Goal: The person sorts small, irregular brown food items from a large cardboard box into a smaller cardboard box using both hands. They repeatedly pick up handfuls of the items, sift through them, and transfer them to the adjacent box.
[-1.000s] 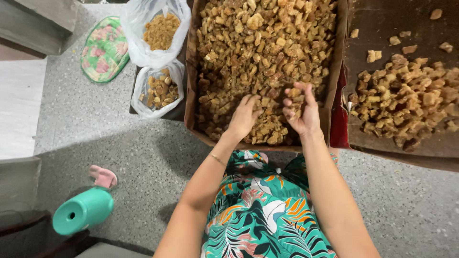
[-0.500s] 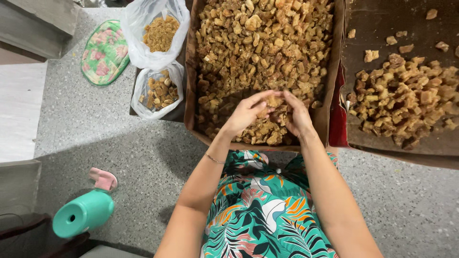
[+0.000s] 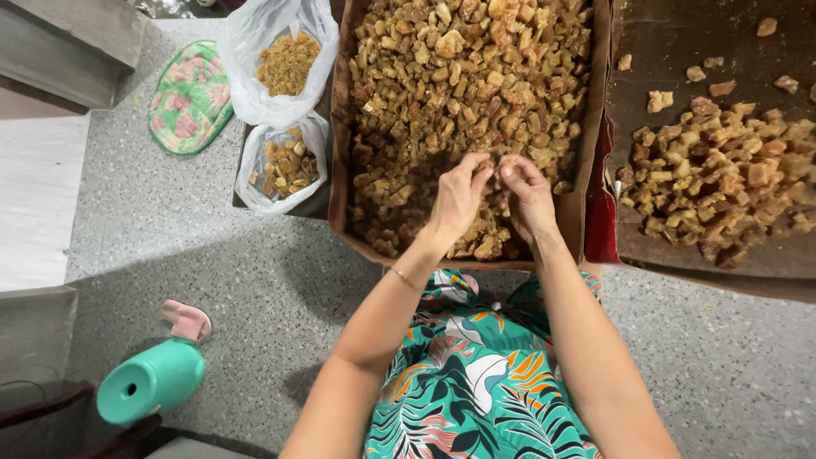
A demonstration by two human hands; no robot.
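A large cardboard tray [image 3: 340, 153] in front of me is heaped with brown, lumpy chunks [image 3: 459, 76]. Both my hands hover over its near end, fingertips brought together. My left hand [image 3: 457, 200] and my right hand [image 3: 529, 197] pinch the same small brown chunk [image 3: 495, 167] between them, just above the pile. A thin bracelet circles my left wrist. My lap in a leafy patterned dress lies below the tray.
A second cardboard tray [image 3: 680, 51] at the right holds a smaller pile of chunks [image 3: 722, 178]. Two open plastic bags [image 3: 280, 59] [image 3: 285, 166] with brown pieces sit left of the main tray. A floral pad [image 3: 191, 98], a teal cylinder [image 3: 153, 381] and a pink slipper [image 3: 187, 320] lie on the speckled floor.
My hands went from lying spread on the pile to lifted and drawn together, fingertips meeting on one chunk.
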